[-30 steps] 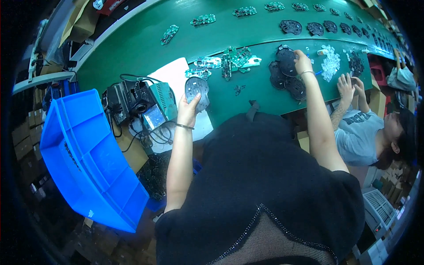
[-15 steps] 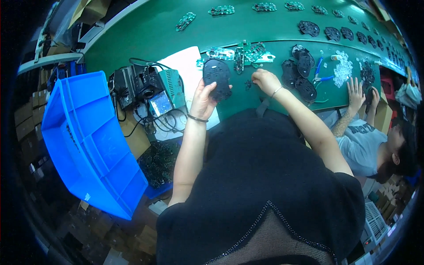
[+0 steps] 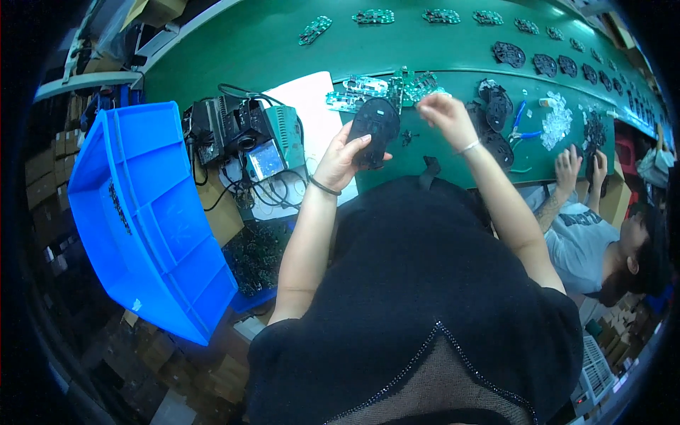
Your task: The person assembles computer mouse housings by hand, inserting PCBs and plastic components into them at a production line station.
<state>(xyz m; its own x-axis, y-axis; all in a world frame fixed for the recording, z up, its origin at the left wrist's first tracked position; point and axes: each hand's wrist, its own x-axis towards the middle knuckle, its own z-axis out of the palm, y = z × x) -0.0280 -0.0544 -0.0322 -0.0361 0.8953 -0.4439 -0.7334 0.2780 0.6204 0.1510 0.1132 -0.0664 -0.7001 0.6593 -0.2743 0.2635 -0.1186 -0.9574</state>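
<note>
My left hand [image 3: 334,164] grips a black computer-mouse base [image 3: 375,127], thumb on its face and fingers behind. It is tilted over the near side of the green bench. To its right hovers my right hand [image 3: 448,120], fingers curled together; whatever is between the fingertips is too small to make out. A little pile of tiny black parts [image 3: 408,137] lies on the bench between the two hands. Just beyond the held base are several green circuit boards [image 3: 365,86], partly overlapping. Several more black mouse bases [image 3: 499,106] are heaped right of my right hand, which partly hides them.
Blue-handled pliers [image 3: 520,127] and a clear plastic heap [image 3: 557,124] lie farther right, near a co-worker's hands [image 3: 567,170]. Boards [image 3: 373,17] and bases [image 3: 508,54] line the far strip. At left stand a soldering station [image 3: 283,131], cables and a blue bin [image 3: 156,205].
My right hand has lifted away from the tiny black parts, up and to the right. My left hand and the mouse base have shifted slightly right. The co-worker's hands have moved.
</note>
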